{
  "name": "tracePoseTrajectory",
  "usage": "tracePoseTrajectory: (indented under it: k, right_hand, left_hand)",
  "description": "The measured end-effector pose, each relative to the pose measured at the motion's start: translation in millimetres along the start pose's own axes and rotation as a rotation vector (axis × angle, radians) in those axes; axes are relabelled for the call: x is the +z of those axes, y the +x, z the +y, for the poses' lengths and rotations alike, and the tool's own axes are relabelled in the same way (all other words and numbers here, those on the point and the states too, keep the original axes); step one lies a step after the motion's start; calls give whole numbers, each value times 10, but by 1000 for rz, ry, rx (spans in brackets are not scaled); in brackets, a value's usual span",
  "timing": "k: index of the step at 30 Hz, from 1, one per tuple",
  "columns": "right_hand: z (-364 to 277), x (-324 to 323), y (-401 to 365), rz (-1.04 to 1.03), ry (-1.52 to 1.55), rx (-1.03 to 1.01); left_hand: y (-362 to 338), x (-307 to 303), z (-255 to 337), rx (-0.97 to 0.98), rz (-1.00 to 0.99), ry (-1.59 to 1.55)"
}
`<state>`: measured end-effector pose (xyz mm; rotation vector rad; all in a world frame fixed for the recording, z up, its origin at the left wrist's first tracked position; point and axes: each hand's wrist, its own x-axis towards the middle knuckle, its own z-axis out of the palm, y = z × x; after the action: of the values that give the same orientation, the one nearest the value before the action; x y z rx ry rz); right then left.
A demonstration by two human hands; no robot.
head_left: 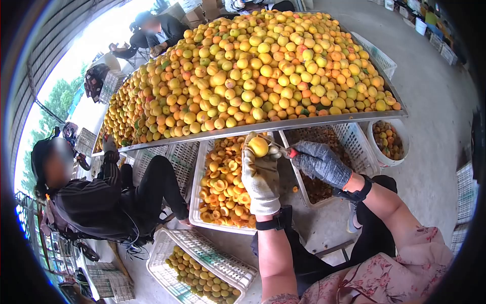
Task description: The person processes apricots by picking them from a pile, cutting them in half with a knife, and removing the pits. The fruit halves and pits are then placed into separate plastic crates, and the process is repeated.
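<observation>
Just in front of the table's metal edge, my left hand (261, 172), in a whitish, stained glove, holds a yellow apricot (258, 146). My right hand (322, 163), in a grey glove, is closed around the red handle of a small tool (292, 152), whose metal end points at the apricot. Below my left hand is a white crate (195, 205) of halved orange apricots (223, 190). Beneath my right hand stands another crate (360, 147) with small brownish pieces, perhaps pits.
Whole apricots (263, 66) heap on the metal-edged table (263, 129). A white bucket (387, 161) stands right, a crate (223, 261) of greenish-yellow fruit at the bottom. One person (96, 202) sits left; another (164, 33) is behind the table.
</observation>
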<state>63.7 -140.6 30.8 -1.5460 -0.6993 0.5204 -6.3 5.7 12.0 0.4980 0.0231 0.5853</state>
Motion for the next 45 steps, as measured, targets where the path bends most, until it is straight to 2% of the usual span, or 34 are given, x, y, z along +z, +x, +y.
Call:
tracePoseTrajectory:
  k: [1, 3, 5, 7, 9, 10, 12, 14, 16, 17, 19, 23, 25, 26, 27, 29, 30, 31, 32, 33, 34, 35, 38, 39, 40, 42, 44, 45]
  right_hand:
    - [3, 12, -25, -41, 133, 111]
    - [15, 30, -57, -42, 113, 30]
    - [54, 23, -68, -68, 234, 161]
    - [97, 41, -67, -51, 190, 125]
    - [101, 48, -78, -13, 179, 65]
    - [100, 53, -76, 14, 63, -25]
    - [108, 63, -93, 59, -8, -83]
    - [144, 75, -103, 102, -79, -134]
    - [207, 101, -76, 193, -205, -326]
    - [213, 98, -73, 193, -206, -315]
    - [214, 82, -53, 36, 125, 26]
    - [264, 77, -44, 81, 122, 17]
    - [312, 62, -20, 91, 177, 28]
    - [326, 60, -5, 97, 233, 38]
    - [302, 45, 2, 99, 234, 37]
    - [246, 6, 9, 77, 155, 139]
    - [265, 1, 38, 77, 155, 148]
    - [309, 7, 64, 112, -15, -13]
    - [365, 25, 60, 145, -186, -175]
    - [431, 56, 38, 147, -185, -168]
    - [501, 92, 27, 191, -296, -255]
    - [550, 110, 29, 233, -410, -343]
    - [550, 59, 7, 246, -341, -313]
    - [529, 34, 3, 236, -287, -279]
    - [491, 0, 16, 186, -164, -153]
    - [460, -7, 10, 163, -157, -94]
    - [435, 11, 17, 137, -151, -32]
    - [415, 34, 29, 163, -201, -117]
  left_hand:
    - [-7, 5, -10, 12, -7, 52]
    - [-3, 33, -26, 21, -17, 103]
    - [-5, 64, -53, 26, 27, 172]
    - [15, 49, -98, 13, 18, 182]
    - [35, 49, -169, 49, 75, 157]
    - [40, 41, -189, 45, 73, 158]
    - [50, 43, -217, 50, 8, 183]
    - [31, 90, -260, 47, 32, 174]
    - [40, 109, -285, 48, 60, 164]
    - [29, 99, -297, 45, 54, 150]
    - [-5, 90, -344, 36, 59, 134]
    - [-11, 205, -338, 82, 58, 361]
    - [-6, 231, -298, 85, 39, 652]
    - [34, 21, -279, 47, 147, 746]
    - [43, 55, -243, 45, 145, 747]
    - [15, 150, -206, -42, 136, 549]
    - [29, 231, -257, 56, 114, 555]
    - [26, 221, -292, 105, 155, 633]
    - [54, 160, -365, 87, 80, 482]
    - [98, 36, -447, 73, 0, 331]
    - [128, -44, -474, -52, -71, 16]
    - [112, -111, -502, -54, -74, 13]
    - [53, 114, -397, -108, 222, 361]
    - [65, 74, -404, -108, 220, 356]
    - [82, 1, -426, -85, 239, 399]
    - [49, 31, -353, -48, 228, 586]
    - [70, 19, -438, 16, 200, 484]
    - [74, -7, -496, 83, 173, 380]
